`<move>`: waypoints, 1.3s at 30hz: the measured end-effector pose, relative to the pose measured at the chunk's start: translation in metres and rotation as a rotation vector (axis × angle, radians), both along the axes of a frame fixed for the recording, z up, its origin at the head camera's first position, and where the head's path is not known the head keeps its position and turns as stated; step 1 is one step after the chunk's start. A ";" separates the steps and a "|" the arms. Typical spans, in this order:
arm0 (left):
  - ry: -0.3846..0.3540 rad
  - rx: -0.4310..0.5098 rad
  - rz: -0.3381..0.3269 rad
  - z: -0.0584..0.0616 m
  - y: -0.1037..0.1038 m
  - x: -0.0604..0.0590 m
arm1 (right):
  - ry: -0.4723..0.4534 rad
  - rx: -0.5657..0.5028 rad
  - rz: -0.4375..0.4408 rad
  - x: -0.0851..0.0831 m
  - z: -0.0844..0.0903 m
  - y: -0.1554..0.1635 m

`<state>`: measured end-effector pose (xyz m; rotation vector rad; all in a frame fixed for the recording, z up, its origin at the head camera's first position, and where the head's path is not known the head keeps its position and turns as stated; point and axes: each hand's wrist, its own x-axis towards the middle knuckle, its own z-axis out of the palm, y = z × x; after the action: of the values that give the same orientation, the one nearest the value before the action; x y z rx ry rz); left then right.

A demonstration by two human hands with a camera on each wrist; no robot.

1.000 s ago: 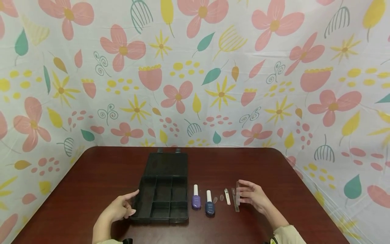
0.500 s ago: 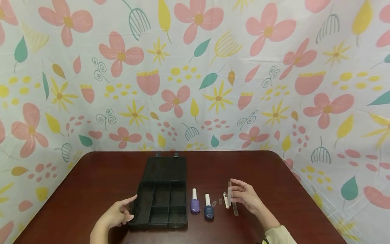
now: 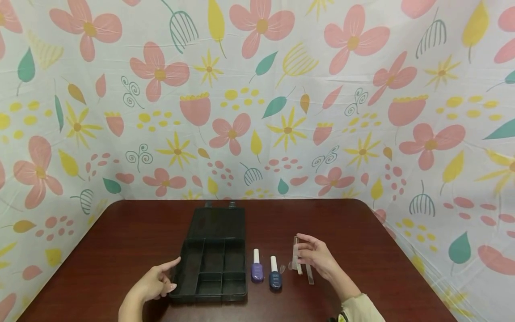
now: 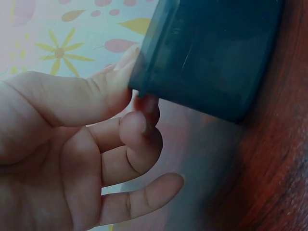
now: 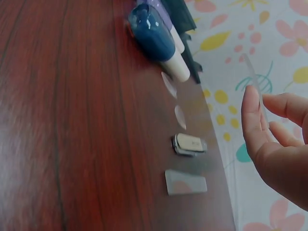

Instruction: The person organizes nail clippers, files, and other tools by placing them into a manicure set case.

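Note:
My left hand (image 3: 150, 284) grips the near-left corner of a black compartment box (image 3: 191, 264), which lies with its lid folded back. In the left wrist view, thumb and fingertips pinch the box's corner (image 4: 202, 57). A clear flat strip (image 3: 295, 250) stands upright in my right hand (image 3: 318, 257); the right wrist view shows it pinched between thumb and fingers, above the tabletop. From the head view it overlaps a nail clipper (image 3: 299, 270) on the table. Beside the clipper lies a second clear strip (image 5: 186, 183).
Left of the clipper lie two small clear nail tips (image 5: 169, 84). A navy nail polish bottle (image 3: 275, 280) and a purple one (image 3: 257, 272), both with white caps, lie between them and the box. Flowered cloth (image 3: 257, 112) hangs behind the brown table (image 3: 346, 223).
My right hand has carried the clear strip leftward, from beside the second strip to over the nail clipper. The left hand has stayed at the box. The head view has shifted slightly.

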<state>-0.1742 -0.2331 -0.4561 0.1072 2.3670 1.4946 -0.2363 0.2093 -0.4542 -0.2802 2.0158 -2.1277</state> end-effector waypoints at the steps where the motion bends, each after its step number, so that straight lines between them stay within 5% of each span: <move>1: 0.002 0.001 -0.001 0.000 0.000 0.000 | 0.002 0.005 0.002 0.000 0.001 -0.002; 39: 0.034 -0.023 0.023 0.006 0.005 0.005 | -0.027 -0.073 0.026 -0.015 0.006 -0.073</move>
<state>-0.1697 -0.2285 -0.4500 0.1004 2.4195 1.4873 -0.2516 0.1366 -0.4478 -0.2854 1.9129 -2.1802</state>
